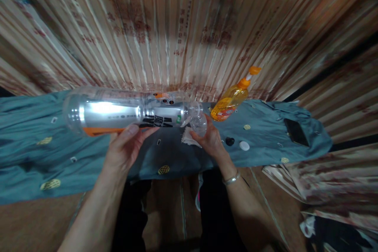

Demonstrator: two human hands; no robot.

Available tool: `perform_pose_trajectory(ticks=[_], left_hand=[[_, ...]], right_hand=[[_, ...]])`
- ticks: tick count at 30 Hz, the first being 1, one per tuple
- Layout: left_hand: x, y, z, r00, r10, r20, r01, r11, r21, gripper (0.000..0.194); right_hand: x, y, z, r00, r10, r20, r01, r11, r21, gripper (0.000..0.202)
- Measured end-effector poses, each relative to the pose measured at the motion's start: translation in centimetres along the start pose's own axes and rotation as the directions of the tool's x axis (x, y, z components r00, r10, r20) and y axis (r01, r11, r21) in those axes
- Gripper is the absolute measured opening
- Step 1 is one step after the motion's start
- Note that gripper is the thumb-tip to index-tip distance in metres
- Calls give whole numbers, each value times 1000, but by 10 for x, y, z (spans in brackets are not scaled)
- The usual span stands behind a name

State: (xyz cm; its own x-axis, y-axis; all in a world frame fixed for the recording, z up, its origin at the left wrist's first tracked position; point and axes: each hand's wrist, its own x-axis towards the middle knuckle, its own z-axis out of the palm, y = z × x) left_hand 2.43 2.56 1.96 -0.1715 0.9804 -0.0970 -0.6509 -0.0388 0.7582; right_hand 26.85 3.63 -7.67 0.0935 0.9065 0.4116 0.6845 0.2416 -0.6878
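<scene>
A large clear bottle [118, 111] with a silver and orange label lies sideways above the cloth-covered surface, its neck pointing right. My left hand [127, 143] grips its lower side near the middle, thumb on the label. By the bottle's neck, my right hand [211, 138] has its fingers round a small clear container [199, 124]; the two mouths meet or nearly meet. Beneath them lies a crumpled white tissue [190, 138], partly hidden by my right hand.
An orange pump bottle [230, 102] stands behind my right hand. Farther right are a black cap [229, 141], a white cap [244, 145] and a dark phone [296, 132] on the green cloth [183, 161]. A patterned curtain [165, 27] hangs behind.
</scene>
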Motion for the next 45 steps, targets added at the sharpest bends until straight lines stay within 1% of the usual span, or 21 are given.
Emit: perform_pose_trajectory(ticks=[4,10,13,19,26,30,32,37,45], left_hand=[[1,0,-2,1000,0,-4,0,1000,0,52],[0,0,-1,1000,-4,-27,3,1000,-4,53],[0,0,-1,1000,12,-13,-12,1000,0,52],[2,0,-1,1000,20,-5,-20,1000,16,54],[2,-1,-2,1000,-7,2,6,999,38,52],[2,-2,-3,1000,1,-8,-1,1000,23,50],[2,-2,-3,1000,9,4,-9,1000,21,49],[3,-3,-7,998,18,61,-20,999,40,45],[2,-3,-9,997,35,75,-37,999,26,40]], right_hand=[[0,0,0,1000,-1,-2,1,1000,3,74],[0,-1,0,1000,7,-8,-7,1000,1,72],[0,0,0,1000,17,-3,-17,1000,4,72],[-1,4,2,999,-31,-24,31,1000,3,72],[-1,3,2,1000,-6,-13,6,1000,0,73],[0,3,2,1000,-27,-10,27,1000,1,74],[0,3,2,999,-36,-10,36,999,-1,73],[0,2,1,1000,-12,-5,12,1000,-11,73],[0,4,2,1000,-26,-13,26,1000,-3,73]])
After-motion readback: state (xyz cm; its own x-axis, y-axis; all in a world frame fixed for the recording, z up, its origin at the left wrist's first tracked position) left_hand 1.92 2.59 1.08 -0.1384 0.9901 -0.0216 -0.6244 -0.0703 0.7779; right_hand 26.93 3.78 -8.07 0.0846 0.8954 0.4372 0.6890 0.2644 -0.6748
